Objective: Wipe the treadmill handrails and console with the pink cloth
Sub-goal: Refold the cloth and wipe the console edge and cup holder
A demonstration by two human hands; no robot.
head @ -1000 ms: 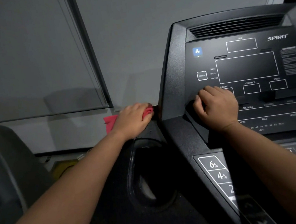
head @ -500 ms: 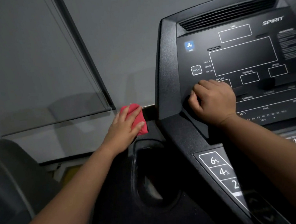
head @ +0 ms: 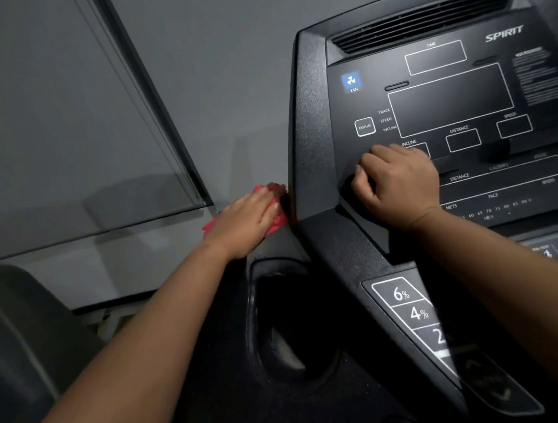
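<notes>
Pink cloth (head: 276, 211) sits just left of centre in the frame, flattened under my left hand (head: 247, 219) against the dark plastic at the far end of the treadmill's side tray, right beside the left edge of the console (head: 311, 139). I can see the cloth poking out past my fingertips at the top and from under the heel of the hand at the lower left. My left fingers lie nearly straight across it, pressing down rather than gripping.

My right hand (head: 397, 186) is at centre right, resting on the console face with its fingers curled under into a loose fist, just below the small window marked INCLINE. I see nothing held in it; the knuckles face up toward the display.

On the console, a blue FAN button (head: 351, 80) sits at its upper left, a DISPLAY button (head: 364, 127) lies below that, and the SPIRIT logo (head: 504, 33) is near the upper right of the frame. A vent grille (head: 423, 20) runs along the console's top. Incline keys (head: 405, 301) reading 6% and 4% appear at lower right. A deep cup holder (head: 283, 331) opens in the tray at bottom centre, between my two forearms. A grey wall (head: 220, 62) fills the upper left.
</notes>
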